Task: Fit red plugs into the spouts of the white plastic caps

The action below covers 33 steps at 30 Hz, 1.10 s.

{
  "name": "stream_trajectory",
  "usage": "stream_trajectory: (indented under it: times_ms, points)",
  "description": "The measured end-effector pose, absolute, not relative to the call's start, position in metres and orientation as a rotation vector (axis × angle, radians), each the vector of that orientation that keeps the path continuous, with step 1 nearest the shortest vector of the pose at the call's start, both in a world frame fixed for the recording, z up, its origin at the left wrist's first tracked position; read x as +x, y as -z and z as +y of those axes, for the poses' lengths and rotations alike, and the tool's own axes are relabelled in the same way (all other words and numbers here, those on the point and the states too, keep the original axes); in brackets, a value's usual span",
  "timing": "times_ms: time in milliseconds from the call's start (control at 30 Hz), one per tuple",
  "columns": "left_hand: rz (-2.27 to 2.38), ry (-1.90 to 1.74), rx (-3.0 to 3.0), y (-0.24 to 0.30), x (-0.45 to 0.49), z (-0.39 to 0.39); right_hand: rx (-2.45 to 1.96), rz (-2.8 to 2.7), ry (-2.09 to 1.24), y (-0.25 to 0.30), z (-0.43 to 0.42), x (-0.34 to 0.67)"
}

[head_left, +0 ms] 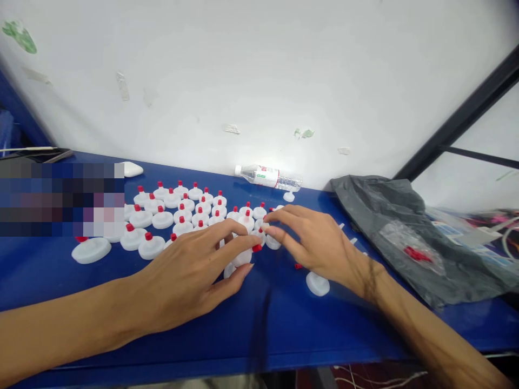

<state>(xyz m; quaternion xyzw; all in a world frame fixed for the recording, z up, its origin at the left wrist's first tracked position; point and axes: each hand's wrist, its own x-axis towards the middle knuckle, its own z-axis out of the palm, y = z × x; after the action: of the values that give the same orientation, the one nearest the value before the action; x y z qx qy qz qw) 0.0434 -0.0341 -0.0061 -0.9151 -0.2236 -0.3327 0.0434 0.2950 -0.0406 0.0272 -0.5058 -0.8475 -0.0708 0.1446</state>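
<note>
Several white round caps with small red tips (162, 218) stand in rows on the blue table (263, 319). My left hand (190, 275) is closed round one white cap (242, 257) with a red tip (257, 248) at its side. My right hand (312, 240) reaches over the right end of the rows, its fingers stretched out and touching the caps there. A loose red tip (298, 266) and a white cap without a tip (317, 283) lie just under my right wrist.
A clear plastic water bottle (268, 176) lies against the white wall. A grey plastic bag (405, 237) holding a clear pouch of red tips (417, 254) lies at the right. A larger white cap (91, 250) sits at the left. A black metal frame (466, 113) rises at the right.
</note>
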Motion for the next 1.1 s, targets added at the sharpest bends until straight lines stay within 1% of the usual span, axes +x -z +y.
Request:
stream_trajectory:
  times_ms: [200, 600, 767, 1100]
  points:
    - [-0.690, 0.979, -2.805, 0.0048, 0.0426, -0.0351, -1.382, -2.609, 0.181, -0.0191, -0.0361, 0.2973]
    - [-0.707, 0.948, -2.808, 0.0031, 0.0425, -0.0363, -1.382, -2.595, 0.164, -0.0197, -0.0334, 0.2989]
    - [-0.689, 0.967, -2.803, 0.0049, 0.0423, -0.0366, -1.407, -2.599, 0.208, -0.0195, -0.0336, 0.2994]
    - [-0.675, 0.982, -2.811, 0.0034, 0.0426, -0.0361, -1.349, -2.595, 0.167, -0.0267, -0.0380, 0.3008]
